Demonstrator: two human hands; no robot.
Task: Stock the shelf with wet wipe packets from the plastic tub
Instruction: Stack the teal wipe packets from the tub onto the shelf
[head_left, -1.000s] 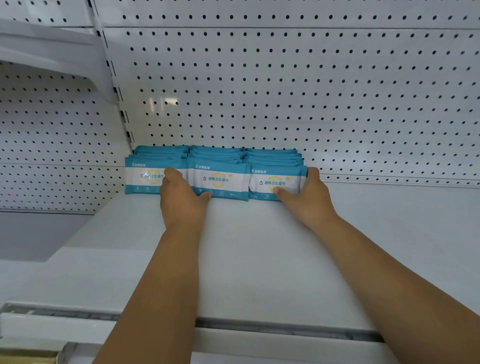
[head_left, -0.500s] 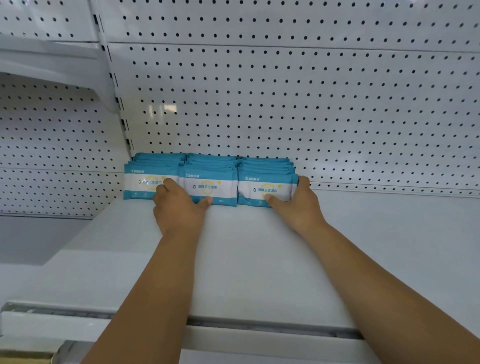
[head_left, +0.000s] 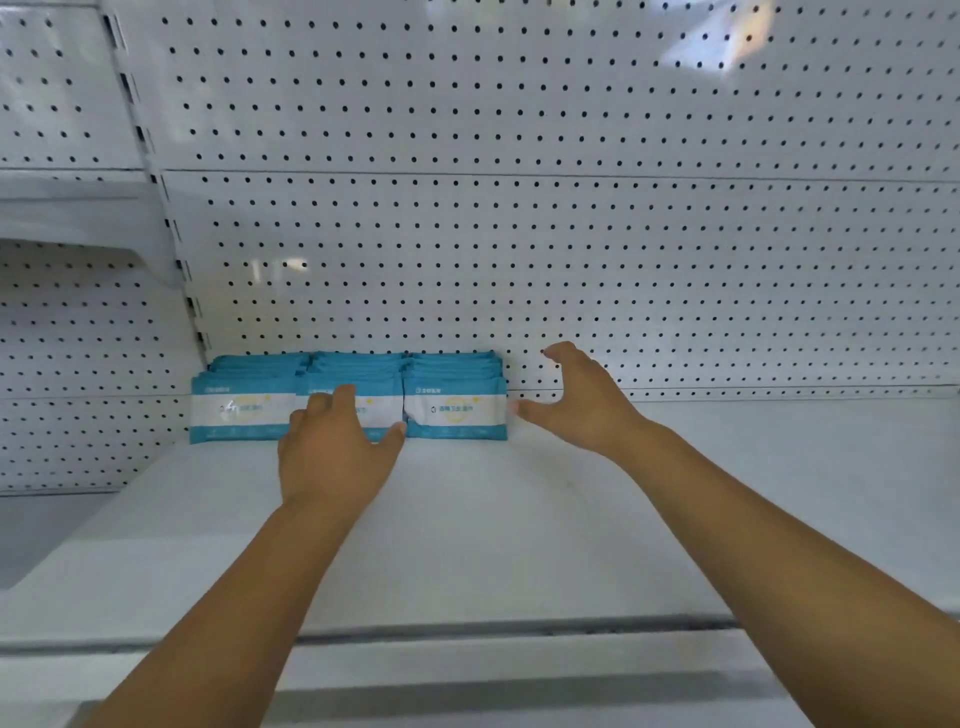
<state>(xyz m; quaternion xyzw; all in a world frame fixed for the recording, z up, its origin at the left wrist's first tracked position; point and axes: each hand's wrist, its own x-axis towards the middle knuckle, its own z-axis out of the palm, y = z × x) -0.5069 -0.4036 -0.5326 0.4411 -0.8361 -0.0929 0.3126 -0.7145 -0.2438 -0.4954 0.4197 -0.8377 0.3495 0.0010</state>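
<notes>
Three rows of blue and white wet wipe packets (head_left: 456, 410) stand upright at the back left of the white shelf (head_left: 519, 519), against the pegboard. My left hand (head_left: 335, 449) rests against the front of the middle row, fingers on its face and thumb near its lower right corner. My right hand (head_left: 582, 400) hovers just right of the right row, fingers spread and relaxed, holding nothing and apart from the packets. The plastic tub is out of view.
A white pegboard back wall (head_left: 571, 234) rises behind the packets. A neighbouring shelf bracket (head_left: 104, 223) juts out at upper left. The shelf's front rail (head_left: 467, 631) runs across below my forearms. Bare shelf surface stretches to the right of the packets.
My right hand has let go of the right row's end and lifted away to the right with fingers spread. The left hand stays on the middle row. The view has tilted upward.
</notes>
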